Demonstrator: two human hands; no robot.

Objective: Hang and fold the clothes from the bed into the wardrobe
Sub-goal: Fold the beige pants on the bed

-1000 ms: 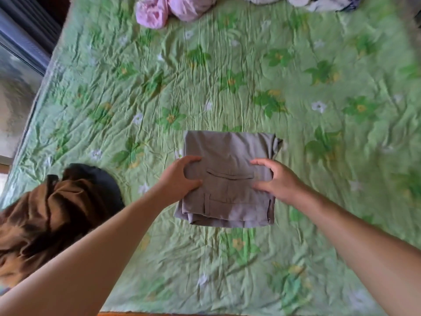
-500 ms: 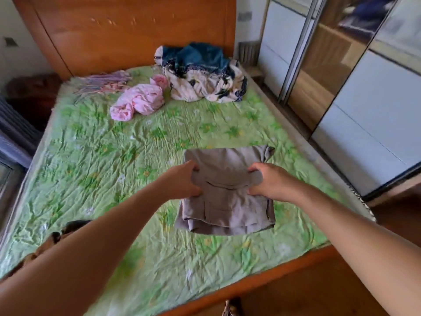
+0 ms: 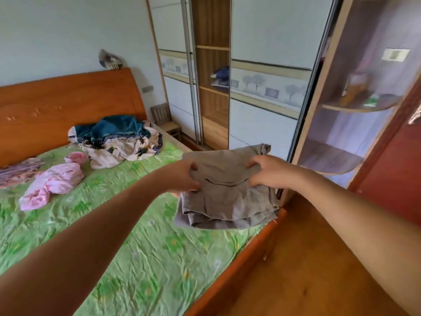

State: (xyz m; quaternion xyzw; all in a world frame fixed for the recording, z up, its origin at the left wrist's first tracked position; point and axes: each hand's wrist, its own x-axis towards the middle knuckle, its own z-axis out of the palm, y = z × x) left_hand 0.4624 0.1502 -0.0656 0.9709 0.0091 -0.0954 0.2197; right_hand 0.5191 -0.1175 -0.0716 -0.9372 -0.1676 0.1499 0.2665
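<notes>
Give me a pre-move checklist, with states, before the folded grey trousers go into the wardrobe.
1. Two-handed grip: the left hand and right hand pinch the folded grey trousers near the top edge: ok.
2. Fold intact: layers stacked, lower edge sagging slightly: ok.
3. Trousers off the bed: held above its corner: ok.
4. Wardrobe open: its shelves show: ok.
5. Free shelf space: a dark blue item sits on one shelf, and only a narrow strip of the interior shows: cannot tell.
6. Bed emptied of clothes: a pink garment and a patterned pile lie on it: not ok.
</notes>
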